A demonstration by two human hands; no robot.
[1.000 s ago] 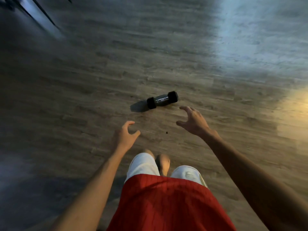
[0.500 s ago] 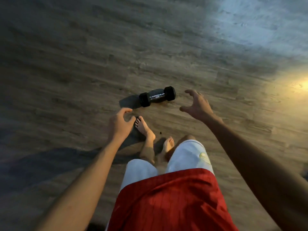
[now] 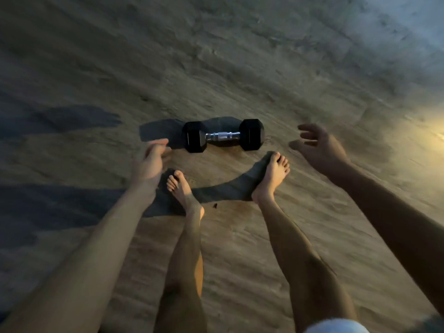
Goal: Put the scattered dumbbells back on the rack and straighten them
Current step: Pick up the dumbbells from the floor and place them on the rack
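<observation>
I can read no brand, weight mark or lettering anywhere; the hex heads of the dumbbell (image 3: pixel 223 136) are plain black from this angle and the chrome handle shows only a knurled band in its middle.

The dumbbell lies on its side on the wood-grain floor (image 3: pixel 216 56), handle running left to right, just beyond my bare feet. My left hand (image 3: pixel 151 162) reaches forward and down with the arm stretched out, fingers loosely curled and partly spread, holding nothing; its fingertips sit just beside the left hex head, and motion blur keeps me from telling whether they touch it. My right hand (image 3: pixel 322 150) is out to the right of the right hex head, palm turned inward, fingers spread wide and hooked, thumb low, also gripping nothing and clearly apart from the weight.

My left foot (image 3: pixel 181 191) is planted near side of the left head; my right foot (image 3: pixel 271 176) stands just near of the right head, toes pointing toward it. A small dark speck (image 3: pixel 214 205) lies on the floor between the feet.

Far of the dumbbell the floor runs bare to the frame's top edge, and it is equally bare to left and right. A warm glare marks the right edge, a pale bluish patch the far right corner. Long shadows fall leftward from the limbs and the weight.
</observation>
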